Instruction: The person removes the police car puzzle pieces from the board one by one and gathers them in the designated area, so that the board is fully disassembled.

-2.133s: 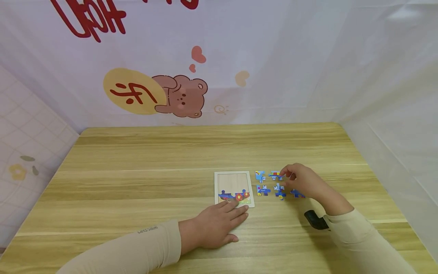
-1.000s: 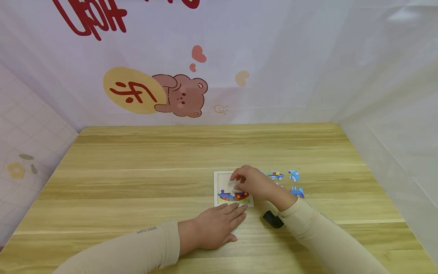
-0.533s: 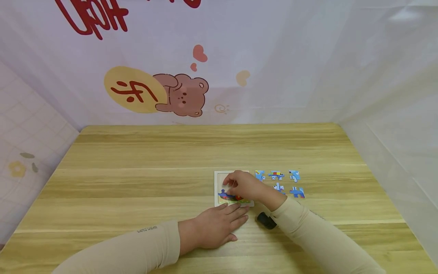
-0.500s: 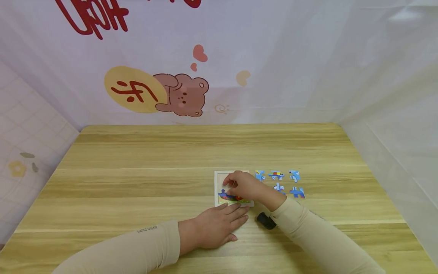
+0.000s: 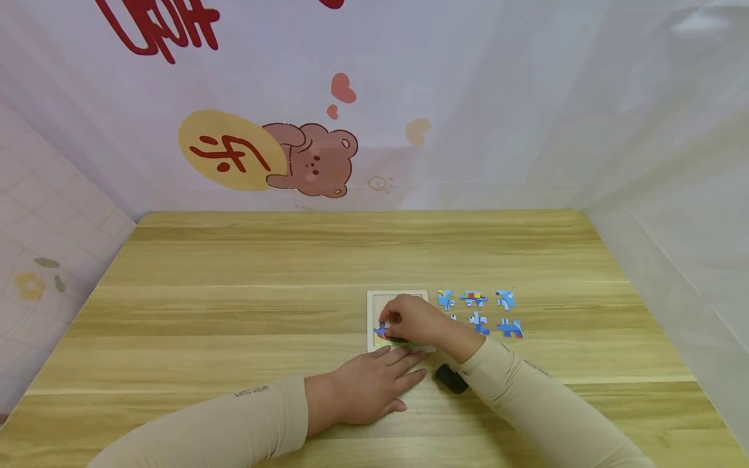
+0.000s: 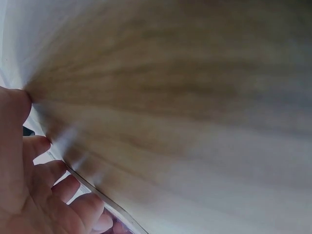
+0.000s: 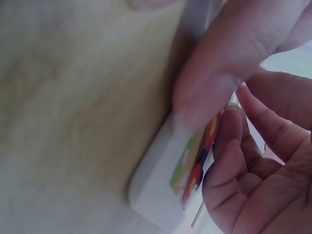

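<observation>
My left hand (image 5: 367, 389) lies palm down on the table, its straight fingertips resting on the near edge of a white-rimmed puzzle tray (image 5: 370, 312). In the left wrist view, the left hand's fingers (image 6: 87, 207) meet the tray's edge. My right hand (image 5: 414, 320) reaches over the tray with bent fingers. Its fingertips pinch at the knob of a blue puzzle piece (image 5: 381, 331) in the tray's lower left. The right hand hides much of the picture. The right wrist view shows its thumb (image 7: 209, 92) beside the tray's colourful pieces (image 7: 194, 173).
To the right of the tray, several loose puzzle pieces lie in two rows, among them a rainbow-cornered piece (image 5: 446, 299) and a blue piece (image 5: 510, 328). A black device (image 5: 450, 378) sits at the right wrist. A printed curtain (image 5: 497, 117) closes off the wooden table's (image 5: 234, 260) back.
My right hand has moved left from the loose pieces to the tray, then lower, to the blue piece's knob. The left hand has stayed at the tray's near edge.
</observation>
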### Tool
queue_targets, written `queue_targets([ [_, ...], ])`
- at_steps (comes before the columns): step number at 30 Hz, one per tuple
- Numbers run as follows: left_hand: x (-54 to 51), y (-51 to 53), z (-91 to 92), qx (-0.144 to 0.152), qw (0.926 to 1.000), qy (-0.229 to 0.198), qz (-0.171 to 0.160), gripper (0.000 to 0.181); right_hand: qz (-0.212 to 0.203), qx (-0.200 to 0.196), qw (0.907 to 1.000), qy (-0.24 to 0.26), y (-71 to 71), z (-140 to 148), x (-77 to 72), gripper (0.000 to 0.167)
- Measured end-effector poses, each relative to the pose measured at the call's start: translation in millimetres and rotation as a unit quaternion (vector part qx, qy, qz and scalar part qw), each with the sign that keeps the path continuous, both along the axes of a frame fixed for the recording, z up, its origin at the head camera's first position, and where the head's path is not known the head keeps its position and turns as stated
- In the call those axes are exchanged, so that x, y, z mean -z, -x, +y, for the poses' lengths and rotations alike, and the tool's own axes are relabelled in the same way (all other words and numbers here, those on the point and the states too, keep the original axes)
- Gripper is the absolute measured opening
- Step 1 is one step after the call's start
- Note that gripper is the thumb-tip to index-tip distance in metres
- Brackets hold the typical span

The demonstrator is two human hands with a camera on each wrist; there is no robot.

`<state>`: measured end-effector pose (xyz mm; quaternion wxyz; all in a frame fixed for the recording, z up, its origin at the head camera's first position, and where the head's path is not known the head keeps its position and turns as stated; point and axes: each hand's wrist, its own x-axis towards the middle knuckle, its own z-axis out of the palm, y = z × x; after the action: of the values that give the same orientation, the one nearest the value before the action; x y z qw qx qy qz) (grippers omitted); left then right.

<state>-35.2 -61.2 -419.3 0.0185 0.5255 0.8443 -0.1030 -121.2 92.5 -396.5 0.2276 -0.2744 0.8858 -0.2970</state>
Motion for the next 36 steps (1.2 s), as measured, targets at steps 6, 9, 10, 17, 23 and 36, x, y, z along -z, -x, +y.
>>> queue_targets([
  [6, 0.6, -0.5, 0.4, -0.002, 1.0000, -0.003, 0.004, 0.056, -0.010, 0.006, 0.9998, 0.016, 0.3, 1.2, 0.1, 0.010],
  [9, 0.1, -0.5, 0.4, -0.002, 1.0000, -0.002, 0.002, 0.057, -0.025, 0.010, 0.9993, 0.027, 0.4, 1.5, 0.8, 0.010],
  [10, -0.1, -0.4, 0.4, -0.001, 1.0000, -0.002, 0.001, 0.056, -0.031, 0.012, 0.9990, 0.031, 0.5, 1.5, 0.9, 0.010],
  [17, -0.2, 0.3, 0.6, -0.001, 0.9999, -0.005, -0.009, 0.056, -0.061, 0.023, 0.9961, 0.060, 0.5, 2.1, 1.9, 0.007],
  [23, -0.4, 0.1, 0.8, -0.001, 0.9999, -0.007, -0.009, 0.056, -0.077, 0.025, 0.9937, 0.077, 1.1, 3.5, 3.1, 0.005],
  [36, -1.3, 0.2, 1.5, -0.003, 0.9999, -0.002, -0.011, 0.056, -0.127, 0.063, 0.9835, 0.112, 2.2, 7.0, 6.2, 0.005],
])
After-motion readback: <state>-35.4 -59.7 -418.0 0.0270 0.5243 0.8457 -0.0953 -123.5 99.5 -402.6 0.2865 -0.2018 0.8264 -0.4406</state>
